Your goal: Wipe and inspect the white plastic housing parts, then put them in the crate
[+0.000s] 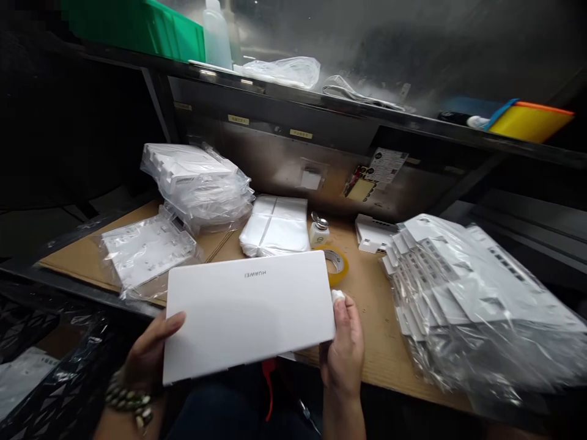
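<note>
Beads [129, 394] ring the left wrist, nearest the camera; both forearms are cut off by the lower edge, and the lap below is too dark to make out beyond a red strap [269, 385]. At lower left a black crate [39, 391] is only partly in view, its contents dim.

Just beyond the wrists, above the front edge of the worktop [378, 342], the white panel [250, 318] is held between the two hands; its long axis runs left to right, the right end a little farther off; its lettering, HUAWEI, sits near the far long edge and appears upside down from here. The left hand [149, 348] grips the left edge, thumb on the face, the other fingers hidden underneath; the right hand [345, 342] is at the right edge, thumb and fingers closed on a white wad [338, 296], its lower fingers partly hidden behind the panel.

Farther out, the panel covers part of a tape roll [342, 267]; a bagged part [147, 247] lies to the left, a blurred bagged stack [458, 293] to the right; behind are a second stack [197, 177], flat bags [282, 226], a dispenser [320, 233] and a white unit [373, 233]; on the shelf [275, 91], a green bin [178, 30] is cut off at the top.
</note>
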### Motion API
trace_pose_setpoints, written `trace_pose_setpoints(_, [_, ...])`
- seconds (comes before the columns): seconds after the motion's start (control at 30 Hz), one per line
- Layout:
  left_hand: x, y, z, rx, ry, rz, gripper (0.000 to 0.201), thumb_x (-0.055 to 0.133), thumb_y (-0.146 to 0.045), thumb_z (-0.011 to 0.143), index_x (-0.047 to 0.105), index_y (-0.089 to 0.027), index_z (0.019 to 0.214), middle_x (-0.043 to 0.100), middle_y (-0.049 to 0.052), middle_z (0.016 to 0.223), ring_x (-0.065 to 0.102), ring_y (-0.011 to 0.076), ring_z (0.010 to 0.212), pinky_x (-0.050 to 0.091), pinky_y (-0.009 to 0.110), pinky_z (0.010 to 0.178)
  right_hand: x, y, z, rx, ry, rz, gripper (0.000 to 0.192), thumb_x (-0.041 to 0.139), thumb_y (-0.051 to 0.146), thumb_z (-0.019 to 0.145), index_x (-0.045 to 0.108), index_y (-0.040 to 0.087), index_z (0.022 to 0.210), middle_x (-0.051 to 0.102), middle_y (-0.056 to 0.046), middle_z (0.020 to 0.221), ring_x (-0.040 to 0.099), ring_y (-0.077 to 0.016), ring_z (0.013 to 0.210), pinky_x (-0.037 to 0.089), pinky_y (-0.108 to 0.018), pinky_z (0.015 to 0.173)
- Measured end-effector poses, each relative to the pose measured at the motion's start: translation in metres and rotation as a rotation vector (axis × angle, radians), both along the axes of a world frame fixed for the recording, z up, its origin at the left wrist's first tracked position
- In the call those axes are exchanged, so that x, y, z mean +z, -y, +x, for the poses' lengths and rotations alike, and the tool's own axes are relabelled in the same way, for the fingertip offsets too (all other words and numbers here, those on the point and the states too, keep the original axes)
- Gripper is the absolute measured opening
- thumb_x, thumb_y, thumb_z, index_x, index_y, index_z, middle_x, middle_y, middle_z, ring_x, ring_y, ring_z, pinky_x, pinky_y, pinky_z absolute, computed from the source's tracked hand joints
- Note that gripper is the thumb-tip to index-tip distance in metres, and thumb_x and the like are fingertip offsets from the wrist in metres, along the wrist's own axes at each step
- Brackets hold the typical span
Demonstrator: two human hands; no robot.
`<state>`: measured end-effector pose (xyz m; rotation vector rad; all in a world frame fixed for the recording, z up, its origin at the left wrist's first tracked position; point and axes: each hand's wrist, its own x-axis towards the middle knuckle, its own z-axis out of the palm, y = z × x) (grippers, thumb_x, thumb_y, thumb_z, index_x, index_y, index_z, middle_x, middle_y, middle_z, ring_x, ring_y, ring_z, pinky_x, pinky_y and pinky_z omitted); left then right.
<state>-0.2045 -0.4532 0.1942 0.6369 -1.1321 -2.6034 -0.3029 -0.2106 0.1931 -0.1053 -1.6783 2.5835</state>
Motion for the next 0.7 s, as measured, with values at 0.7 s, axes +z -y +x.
trace_pose_setpoints(0.7, [0.048,-0.001,-0.026,-0.22,-0.409,-1.351,0.022,0.071,-0.026,0.092,0.08,-0.026,0.112,0.081,0.006,0.112,0.076,0.0217,0.103,0.059,0.024,0.091,0.031,-0.044,-0.005,-0.23,-0.449,0.285,0.018,0.062,0.037,0.1,0.059,0.024,0.111,0.073,-0.002,0.099,0.068,-0.0118,0.07,0.054,-0.024,0.06])
